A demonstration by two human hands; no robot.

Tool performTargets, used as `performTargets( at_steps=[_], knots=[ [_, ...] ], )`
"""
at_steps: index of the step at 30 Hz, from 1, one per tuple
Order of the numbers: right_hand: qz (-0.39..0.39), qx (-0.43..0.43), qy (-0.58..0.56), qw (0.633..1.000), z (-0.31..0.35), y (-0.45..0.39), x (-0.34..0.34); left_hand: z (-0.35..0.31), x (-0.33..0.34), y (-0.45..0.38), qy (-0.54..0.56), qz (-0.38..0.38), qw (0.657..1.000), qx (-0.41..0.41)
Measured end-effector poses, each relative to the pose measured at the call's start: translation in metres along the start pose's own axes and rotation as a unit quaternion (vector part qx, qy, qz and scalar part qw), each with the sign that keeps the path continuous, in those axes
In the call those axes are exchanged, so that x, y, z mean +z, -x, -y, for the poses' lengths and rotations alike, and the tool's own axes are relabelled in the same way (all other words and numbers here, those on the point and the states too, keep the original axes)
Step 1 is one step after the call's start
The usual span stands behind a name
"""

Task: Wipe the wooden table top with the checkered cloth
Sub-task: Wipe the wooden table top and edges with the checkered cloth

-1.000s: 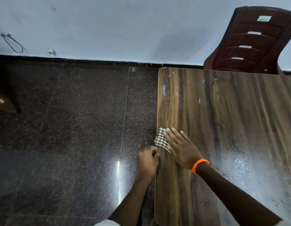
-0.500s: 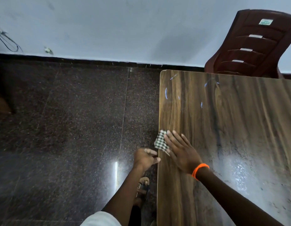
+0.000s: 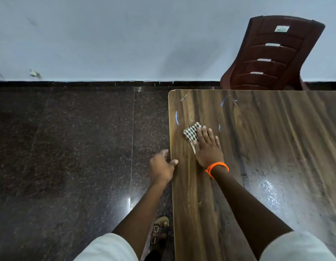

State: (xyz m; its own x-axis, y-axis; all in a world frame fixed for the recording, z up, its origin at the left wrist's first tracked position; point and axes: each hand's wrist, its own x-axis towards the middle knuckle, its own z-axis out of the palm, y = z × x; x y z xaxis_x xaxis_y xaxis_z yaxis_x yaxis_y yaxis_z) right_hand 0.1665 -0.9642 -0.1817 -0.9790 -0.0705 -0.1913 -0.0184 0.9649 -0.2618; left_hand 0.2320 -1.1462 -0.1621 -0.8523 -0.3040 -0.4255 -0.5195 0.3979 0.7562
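Two hands are at work, each with its own job. My right hand (image 3: 207, 147) lies flat on the cloth (image 3: 191, 133), fingers straight and close together, pressing it down on the table (image 3: 276, 147) — a flat palm spreads the push so more of the fabric rubs the wood than a pinch would allow. That one checkered cloth sits near the table's left edge toward the far corner, half hidden under my fingers, with its far end poking out ahead of them. My left hand (image 3: 162, 167) rests at the table's left edge, thumb on the top and the other fingers loosely curled beside the rim, holding nothing; I judge it is there to steady me as I lean in. Several pale blue marks (image 3: 176, 117) curve on the wood just around the cloth, which is likely why I am wiping here. Beyond the far edge stands one dark red chair (image 3: 272, 57), and one orange band (image 3: 217, 167) circles my right wrist — one sandal (image 3: 159, 232) shows on the floor below.
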Motion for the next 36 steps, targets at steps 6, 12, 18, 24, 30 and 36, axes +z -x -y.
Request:
performTargets(
  at_steps=[6,12,18,24,30,36],
  knots=[
    [-0.004,0.017,0.017,1.0,-0.088,0.055,-0.018,-0.03,0.005,0.0,-0.221,0.073,0.962,0.145],
    [-0.035,0.161,-0.022,0.986,-0.108,-0.017,-0.03,-0.035,0.02,-0.003,-0.324,0.073,0.928,0.172],
    [-0.032,-0.02,0.029,0.999,-0.054,0.011,-0.004,-0.054,0.024,0.009,-0.382,0.072,0.909,0.15],
    [-0.017,0.015,0.025,0.999,-0.127,0.073,-0.02,-0.048,0.02,0.006,-0.379,0.075,0.908,0.162],
    [-0.056,0.239,-0.038,0.969,-0.18,-0.004,-0.047,-0.062,0.045,0.003,-0.455,0.021,0.851,0.261],
    [-0.06,0.098,0.008,0.993,-0.128,-0.03,-0.039,-0.113,0.105,-0.007,-0.399,0.212,0.824,0.343]
  ],
)
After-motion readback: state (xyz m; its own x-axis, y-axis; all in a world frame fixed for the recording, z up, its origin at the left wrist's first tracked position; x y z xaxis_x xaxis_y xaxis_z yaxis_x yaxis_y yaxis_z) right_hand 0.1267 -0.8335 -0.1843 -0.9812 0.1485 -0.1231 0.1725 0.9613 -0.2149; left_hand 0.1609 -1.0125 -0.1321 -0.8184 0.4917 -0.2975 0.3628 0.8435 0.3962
